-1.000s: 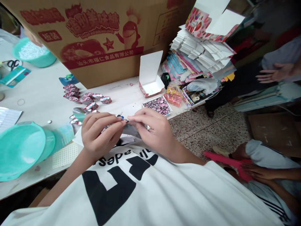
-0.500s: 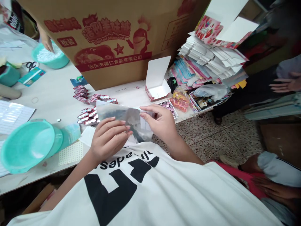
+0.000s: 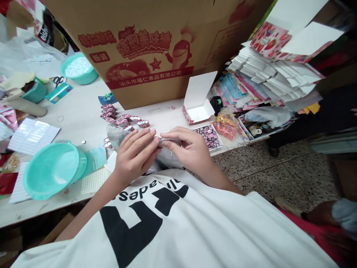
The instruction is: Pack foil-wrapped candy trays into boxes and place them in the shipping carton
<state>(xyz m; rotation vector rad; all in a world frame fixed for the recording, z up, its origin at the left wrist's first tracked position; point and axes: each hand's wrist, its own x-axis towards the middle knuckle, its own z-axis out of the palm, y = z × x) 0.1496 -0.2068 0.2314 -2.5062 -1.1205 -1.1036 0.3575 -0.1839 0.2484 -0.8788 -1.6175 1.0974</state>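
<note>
Both hands hold a clear, silvery plastic bag point(image 3: 117, 137) in front of my chest, over the table's near edge. My left hand point(image 3: 135, 156) has its fingers pressed against the bag's upper edge. My right hand point(image 3: 189, 149) pinches the same edge from the right, fingertips almost meeting the left ones. Just beyond the hands lies a cluster of small pink-and-silver candy cups point(image 3: 122, 119) on the white table point(image 3: 78, 111). To the right sits a small tray of similar round pieces point(image 3: 209, 136).
A large brown candy carton point(image 3: 150, 48) stands behind. An open small white box point(image 3: 196, 100) sits by it. Teal bowls point(image 3: 52, 169) lie at left, another teal bowl point(image 3: 79, 69) with white pieces farther back. Stacked flat cartons point(image 3: 267, 78) fill the right; terrazzo floor point(image 3: 279, 167) lies beyond.
Half a second ago the bag was held spread open and upright between the hands; now the hands have come together along its top edge. The camera has shifted, sliding the scene rightward.
</note>
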